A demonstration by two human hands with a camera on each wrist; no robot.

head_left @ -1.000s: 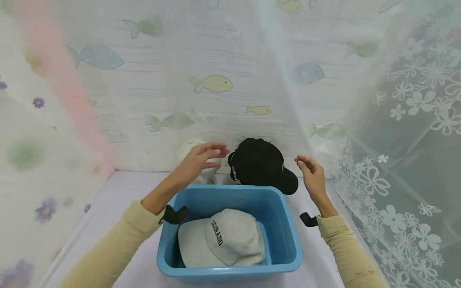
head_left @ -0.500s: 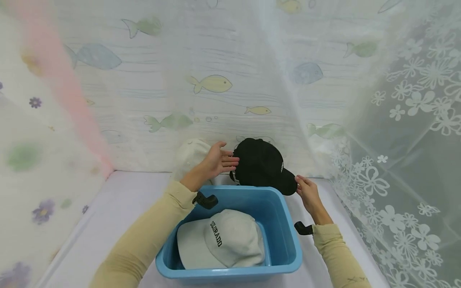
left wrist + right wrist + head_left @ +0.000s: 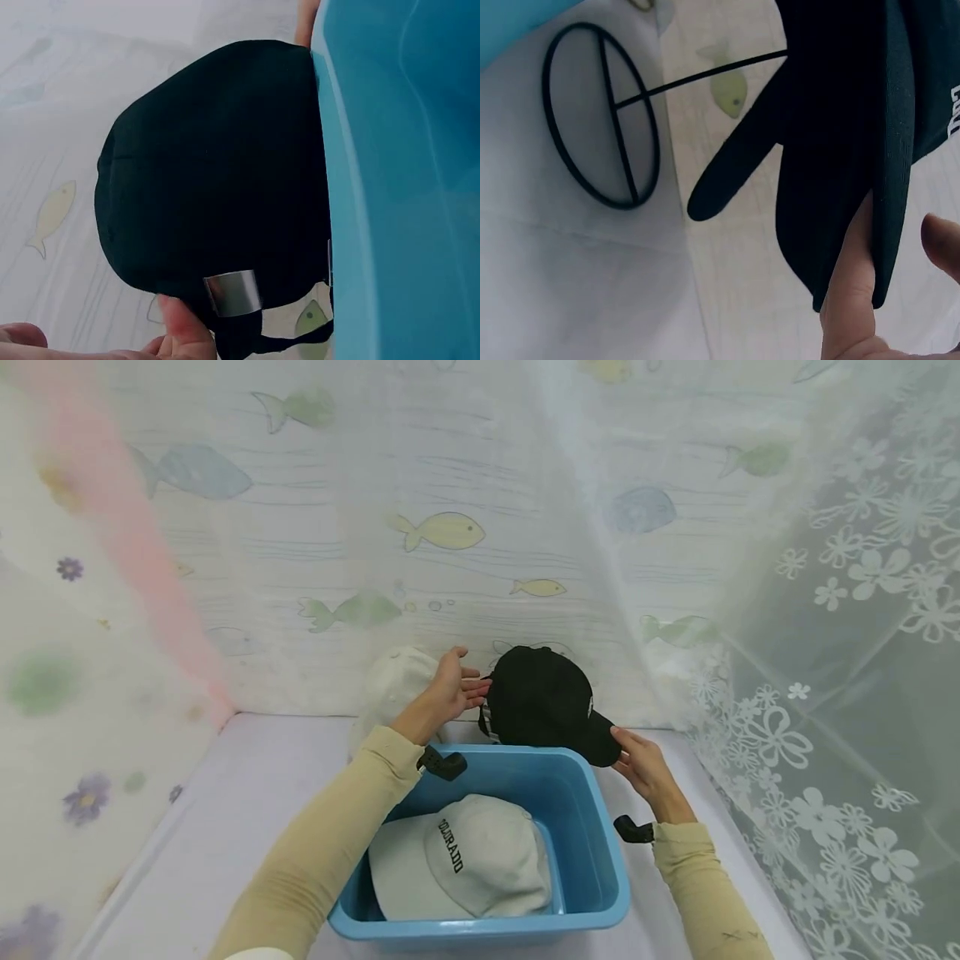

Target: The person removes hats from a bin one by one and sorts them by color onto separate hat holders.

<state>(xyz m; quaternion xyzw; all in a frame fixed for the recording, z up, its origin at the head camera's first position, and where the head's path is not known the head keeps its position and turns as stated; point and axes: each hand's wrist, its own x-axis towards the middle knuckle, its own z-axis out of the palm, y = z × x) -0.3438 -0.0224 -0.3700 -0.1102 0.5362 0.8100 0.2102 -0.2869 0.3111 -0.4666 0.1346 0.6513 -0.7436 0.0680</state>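
Note:
In the head view a black baseball cap (image 3: 536,697) sits behind the blue basin, its brim pointing right. My left hand (image 3: 452,689) is at its back, thumb raised and fingers extended. A left fingertip (image 3: 184,322) touches the cap's rear edge near the metal strap buckle (image 3: 232,292). My right hand (image 3: 641,764) is at the brim. One right finger (image 3: 851,281) lies straight under the brim (image 3: 892,172), while the thumb (image 3: 941,244) appears apart from it. Under the cap stands a black wire stand (image 3: 604,112) with an oval base.
A blue basin (image 3: 611,860) stands in front, holding a white cap (image 3: 480,856) with dark lettering. Another white cap (image 3: 397,681) is behind my left forearm, partly hidden. A fish-print curtain (image 3: 450,568) hangs at the back above the white cloth (image 3: 277,777).
Both hands have come in to the black cap: the left moved right to its back with fingers straightening, the right moved down and left to the brim. The cap has hardly moved.

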